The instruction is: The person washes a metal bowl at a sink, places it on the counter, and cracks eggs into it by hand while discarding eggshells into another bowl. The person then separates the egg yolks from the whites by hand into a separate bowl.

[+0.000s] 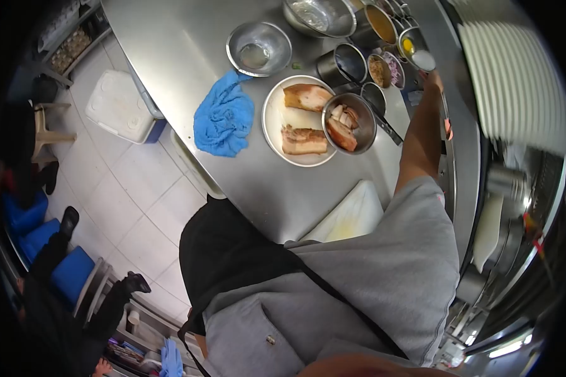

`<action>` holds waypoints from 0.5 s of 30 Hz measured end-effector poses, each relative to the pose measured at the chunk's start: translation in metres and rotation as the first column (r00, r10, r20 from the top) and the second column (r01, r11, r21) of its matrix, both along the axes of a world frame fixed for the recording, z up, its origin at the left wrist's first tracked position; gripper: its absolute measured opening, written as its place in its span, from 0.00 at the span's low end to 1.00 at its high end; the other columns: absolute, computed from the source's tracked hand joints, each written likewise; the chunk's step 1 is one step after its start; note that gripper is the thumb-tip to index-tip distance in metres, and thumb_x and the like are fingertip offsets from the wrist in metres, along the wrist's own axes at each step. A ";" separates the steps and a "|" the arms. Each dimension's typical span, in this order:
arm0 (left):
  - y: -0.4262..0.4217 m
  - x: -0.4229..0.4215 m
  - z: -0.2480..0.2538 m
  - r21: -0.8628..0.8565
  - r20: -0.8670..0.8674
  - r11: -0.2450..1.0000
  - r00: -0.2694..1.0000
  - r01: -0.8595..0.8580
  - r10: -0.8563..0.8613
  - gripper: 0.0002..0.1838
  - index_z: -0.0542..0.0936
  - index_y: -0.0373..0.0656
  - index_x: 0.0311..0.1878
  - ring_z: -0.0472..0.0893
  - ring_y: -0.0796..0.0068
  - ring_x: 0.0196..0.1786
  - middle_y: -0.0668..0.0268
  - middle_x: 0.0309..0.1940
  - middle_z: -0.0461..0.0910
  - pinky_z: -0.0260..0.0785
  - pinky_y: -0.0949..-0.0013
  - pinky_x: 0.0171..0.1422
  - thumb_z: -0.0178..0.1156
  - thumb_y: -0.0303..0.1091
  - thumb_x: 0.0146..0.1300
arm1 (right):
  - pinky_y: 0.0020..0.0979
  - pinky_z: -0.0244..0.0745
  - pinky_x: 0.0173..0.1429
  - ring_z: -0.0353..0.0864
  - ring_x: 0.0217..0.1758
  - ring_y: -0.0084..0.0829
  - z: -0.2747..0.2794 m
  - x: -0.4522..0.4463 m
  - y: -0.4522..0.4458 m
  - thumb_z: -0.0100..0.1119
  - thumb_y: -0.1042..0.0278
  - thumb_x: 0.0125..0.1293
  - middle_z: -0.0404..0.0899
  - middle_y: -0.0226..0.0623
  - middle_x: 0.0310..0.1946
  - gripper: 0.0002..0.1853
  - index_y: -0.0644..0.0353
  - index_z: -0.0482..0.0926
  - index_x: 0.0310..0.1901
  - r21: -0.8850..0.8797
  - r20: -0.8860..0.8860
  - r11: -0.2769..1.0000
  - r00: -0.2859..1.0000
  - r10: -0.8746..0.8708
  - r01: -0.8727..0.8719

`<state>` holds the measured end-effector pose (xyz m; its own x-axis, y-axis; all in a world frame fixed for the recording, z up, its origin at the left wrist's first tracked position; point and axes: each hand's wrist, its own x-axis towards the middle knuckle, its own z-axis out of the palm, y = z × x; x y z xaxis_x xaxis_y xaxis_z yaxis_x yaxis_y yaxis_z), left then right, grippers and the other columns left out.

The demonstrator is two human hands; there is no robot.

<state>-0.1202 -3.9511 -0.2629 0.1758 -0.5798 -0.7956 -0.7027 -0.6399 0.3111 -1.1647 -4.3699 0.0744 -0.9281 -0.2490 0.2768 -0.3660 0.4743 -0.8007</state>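
My right arm reaches over the steel counter [358,173] to the group of metal containers at the far right. At its end my right hand [431,80] looks closed, small and partly hidden. It is at the near edge of a metal cup [415,44] with a yellow blob and something white in it; whether it grips the cup is unclear. My left hand is out of view. A pale round plate [272,141] carries two slabs of cooked meat [307,97]. A metal bowl [372,139] with cut meat pieces [343,133] overlaps its right side.
A crumpled blue cloth [224,116] lies left of the plate, below a metal bowl [259,49]. A white cutting board [349,213] is near my body. A black handle [387,129] sticks out by the containers. Stacked white plates [516,81] stand right; people sit lower left.
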 end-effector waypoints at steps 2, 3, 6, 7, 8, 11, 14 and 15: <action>-0.009 -0.007 0.017 0.091 -0.035 0.978 0.981 -0.186 0.189 0.18 0.78 0.44 0.51 0.79 0.75 0.27 0.64 0.31 0.78 0.68 0.72 0.23 0.55 0.49 0.74 | 0.49 0.81 0.49 0.84 0.43 0.54 0.000 -0.014 -0.029 0.53 0.61 0.68 0.83 0.54 0.41 0.15 0.60 0.74 0.51 0.269 -0.322 0.949 0.944 -0.074 0.166; -0.020 -0.010 0.025 0.123 -0.058 0.946 0.949 -0.300 0.309 0.18 0.78 0.44 0.51 0.79 0.75 0.28 0.64 0.31 0.78 0.68 0.72 0.23 0.55 0.49 0.74 | 0.50 0.80 0.50 0.84 0.43 0.55 0.000 -0.017 -0.042 0.53 0.61 0.68 0.83 0.55 0.41 0.15 0.59 0.74 0.50 0.358 -0.472 0.895 0.879 -0.073 0.267; -0.072 -0.001 0.046 0.117 -0.075 0.837 0.836 -0.534 0.544 0.19 0.78 0.44 0.52 0.80 0.75 0.29 0.64 0.32 0.78 0.68 0.72 0.24 0.55 0.50 0.74 | 0.53 0.78 0.51 0.83 0.45 0.59 0.002 -0.021 -0.072 0.51 0.60 0.67 0.83 0.58 0.41 0.14 0.59 0.73 0.49 0.477 -0.673 0.816 0.733 0.100 0.327; -0.095 0.004 0.056 0.093 -0.053 0.829 0.828 -0.552 0.558 0.19 0.78 0.44 0.53 0.80 0.75 0.29 0.64 0.32 0.78 0.69 0.72 0.24 0.55 0.50 0.74 | 0.54 0.77 0.51 0.83 0.45 0.61 0.003 -0.021 -0.081 0.51 0.60 0.67 0.83 0.59 0.41 0.14 0.58 0.73 0.49 0.506 -0.701 0.808 0.690 0.182 0.301; -0.123 0.001 0.074 0.081 -0.024 0.835 0.836 -0.545 0.548 0.20 0.77 0.44 0.54 0.79 0.76 0.31 0.65 0.33 0.78 0.67 0.75 0.26 0.56 0.51 0.73 | 0.55 0.77 0.51 0.82 0.46 0.62 0.005 -0.021 -0.089 0.50 0.60 0.66 0.83 0.61 0.41 0.14 0.58 0.73 0.48 0.532 -0.725 0.808 0.630 0.278 0.255; -0.183 0.006 0.094 -0.050 -0.105 0.860 0.859 -0.508 0.501 0.22 0.77 0.44 0.57 0.78 0.76 0.34 0.66 0.35 0.79 0.66 0.77 0.31 0.56 0.52 0.73 | 0.57 0.76 0.51 0.82 0.46 0.64 0.011 -0.016 -0.103 0.49 0.60 0.66 0.82 0.63 0.41 0.13 0.57 0.72 0.48 0.536 -0.796 0.825 0.431 0.424 0.180; -0.229 -0.017 0.110 -0.196 -0.055 0.886 0.907 -0.420 0.418 0.23 0.77 0.43 0.59 0.77 0.77 0.35 0.68 0.36 0.79 0.66 0.75 0.35 0.56 0.52 0.73 | 0.56 0.77 0.52 0.82 0.47 0.63 0.010 -0.007 -0.105 0.47 0.61 0.67 0.82 0.63 0.41 0.13 0.57 0.71 0.48 0.618 -0.676 0.755 0.637 0.370 0.217; -0.234 -0.020 0.109 -0.204 -0.060 0.886 0.908 -0.417 0.414 0.23 0.77 0.43 0.59 0.77 0.77 0.35 0.68 0.36 0.79 0.66 0.75 0.35 0.56 0.52 0.73 | 0.56 0.77 0.53 0.82 0.48 0.63 0.003 -0.008 -0.106 0.47 0.59 0.67 0.82 0.63 0.42 0.13 0.57 0.71 0.48 0.609 -0.666 0.744 0.687 0.290 0.275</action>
